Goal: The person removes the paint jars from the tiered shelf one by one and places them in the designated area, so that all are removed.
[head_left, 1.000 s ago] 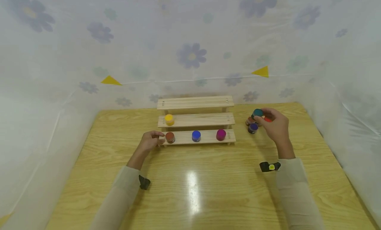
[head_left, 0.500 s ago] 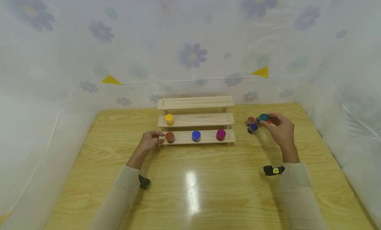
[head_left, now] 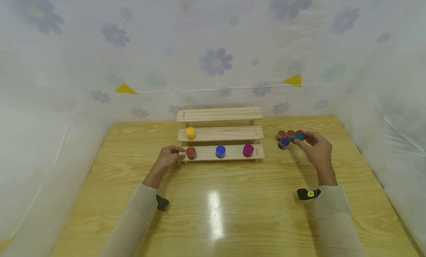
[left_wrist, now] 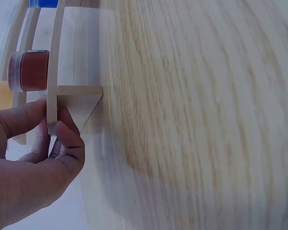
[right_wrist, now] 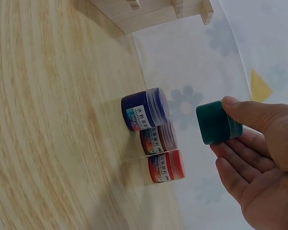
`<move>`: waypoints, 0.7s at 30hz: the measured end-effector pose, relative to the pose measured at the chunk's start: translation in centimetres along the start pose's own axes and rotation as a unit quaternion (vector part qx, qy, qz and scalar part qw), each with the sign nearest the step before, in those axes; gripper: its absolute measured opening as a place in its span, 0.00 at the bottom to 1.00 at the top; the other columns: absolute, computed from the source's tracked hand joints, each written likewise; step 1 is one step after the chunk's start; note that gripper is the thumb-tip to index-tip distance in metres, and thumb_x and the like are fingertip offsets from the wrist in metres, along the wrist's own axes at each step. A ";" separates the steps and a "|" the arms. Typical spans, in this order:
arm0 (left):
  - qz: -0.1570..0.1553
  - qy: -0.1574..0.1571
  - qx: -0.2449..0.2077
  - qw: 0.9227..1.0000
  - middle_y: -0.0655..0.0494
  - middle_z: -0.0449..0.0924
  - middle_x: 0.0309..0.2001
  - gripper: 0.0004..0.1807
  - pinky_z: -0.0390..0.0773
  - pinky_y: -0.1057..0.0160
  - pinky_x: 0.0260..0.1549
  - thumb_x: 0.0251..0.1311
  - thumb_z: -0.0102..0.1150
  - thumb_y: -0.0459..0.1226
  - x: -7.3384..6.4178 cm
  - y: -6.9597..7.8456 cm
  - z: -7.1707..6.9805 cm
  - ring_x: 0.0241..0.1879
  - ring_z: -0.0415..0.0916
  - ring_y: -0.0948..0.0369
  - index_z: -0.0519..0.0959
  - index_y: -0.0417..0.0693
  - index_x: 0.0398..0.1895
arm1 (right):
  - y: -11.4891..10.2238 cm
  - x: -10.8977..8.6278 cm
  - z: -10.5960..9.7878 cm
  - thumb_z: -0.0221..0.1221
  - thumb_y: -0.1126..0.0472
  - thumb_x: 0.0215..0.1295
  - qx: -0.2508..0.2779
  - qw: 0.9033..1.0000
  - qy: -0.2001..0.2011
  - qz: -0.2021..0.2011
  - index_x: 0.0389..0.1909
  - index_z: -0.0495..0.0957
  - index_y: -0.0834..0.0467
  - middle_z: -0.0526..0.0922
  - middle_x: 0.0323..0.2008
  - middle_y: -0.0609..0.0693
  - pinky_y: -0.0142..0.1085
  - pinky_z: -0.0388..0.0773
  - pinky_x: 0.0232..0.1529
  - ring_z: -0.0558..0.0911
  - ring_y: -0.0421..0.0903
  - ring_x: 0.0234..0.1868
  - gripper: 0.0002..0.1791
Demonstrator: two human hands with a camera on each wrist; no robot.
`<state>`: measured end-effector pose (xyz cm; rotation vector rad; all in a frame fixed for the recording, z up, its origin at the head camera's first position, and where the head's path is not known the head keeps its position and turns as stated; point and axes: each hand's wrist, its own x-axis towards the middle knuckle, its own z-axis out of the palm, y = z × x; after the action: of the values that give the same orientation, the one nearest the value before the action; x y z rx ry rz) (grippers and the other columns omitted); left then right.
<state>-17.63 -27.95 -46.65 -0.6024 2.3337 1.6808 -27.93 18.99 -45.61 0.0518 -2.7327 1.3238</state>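
Note:
My right hand (head_left: 317,149) pinches a teal paint jar (right_wrist: 212,123) between thumb and fingers. In the right wrist view the jar hangs above the table, apart from the others. Close by stand a dark violet-blue jar (head_left: 283,144), two reddish-brown jars (head_left: 281,135) and a red jar (right_wrist: 167,166). My left hand (head_left: 168,156) grips the left end of the lowest board of a three-step wooden rack (head_left: 233,153), fingers above and below it, as the left wrist view shows. Beside those fingers a brown jar (left_wrist: 33,71) stands on that board.
Further along the lowest board are a blue jar (head_left: 220,151) and a magenta jar (head_left: 248,150). A yellow jar (head_left: 190,133) sits at the left of the middle board. Behind the wood-grain table (head_left: 186,205) hangs a flowered sheet (head_left: 159,57) with yellow triangles.
My right hand has moved right and slightly toward me with the teal jar, uncovering more of the jars behind it. My left hand has stayed on the rack.

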 end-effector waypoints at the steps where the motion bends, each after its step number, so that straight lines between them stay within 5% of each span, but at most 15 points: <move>1: 0.001 0.000 -0.001 1.000 0.46 0.73 0.48 0.16 0.75 0.61 0.37 0.60 0.58 0.31 0.0 0.0 0.0 0.34 0.70 0.60 0.75 0.37 0.51 | 0.1 0.0 0.0 0.61 0.47 0.61 -0.002 1.000 -0.001 0.002 0.58 0.72 0.63 0.76 0.55 0.60 0.33 0.77 0.52 0.77 0.53 0.56 0.31; 9: 0.006 -0.001 -0.007 1.000 0.46 0.73 0.46 0.16 0.75 0.61 0.37 0.59 0.59 0.31 0.1 -0.2 0.0 0.31 0.69 0.62 0.75 0.35 0.50 | 1.0 0.3 0.4 0.61 0.46 0.61 0.004 1.000 -0.011 0.020 0.59 0.71 0.63 0.76 0.56 0.61 0.43 0.74 0.58 0.73 0.29 0.46 0.32; 16: 0.004 -0.004 -0.005 1.000 0.47 0.74 0.47 0.17 0.75 0.61 0.36 0.60 0.59 0.32 0.3 -0.3 0.0 0.32 0.69 0.61 0.75 0.36 0.52 | 1.7 0.4 0.7 0.60 0.46 0.62 -0.001 0.999 -0.021 0.028 0.60 0.70 0.64 0.75 0.56 0.63 0.47 0.73 0.58 0.75 0.50 0.53 0.33; 21: 0.004 -0.002 -0.010 1.000 0.48 0.73 0.45 0.15 0.75 0.62 0.36 0.59 0.59 0.31 0.3 -0.2 0.0 0.33 0.69 0.61 0.76 0.37 0.50 | 2.0 0.5 0.9 0.60 0.47 0.62 -0.004 0.999 -0.021 0.026 0.60 0.71 0.64 0.76 0.55 0.62 0.44 0.74 0.57 0.75 0.38 0.48 0.32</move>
<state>-17.77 -28.05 -46.96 -0.5924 2.3232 1.7086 -28.61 19.55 -47.70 0.0093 -2.7920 1.3398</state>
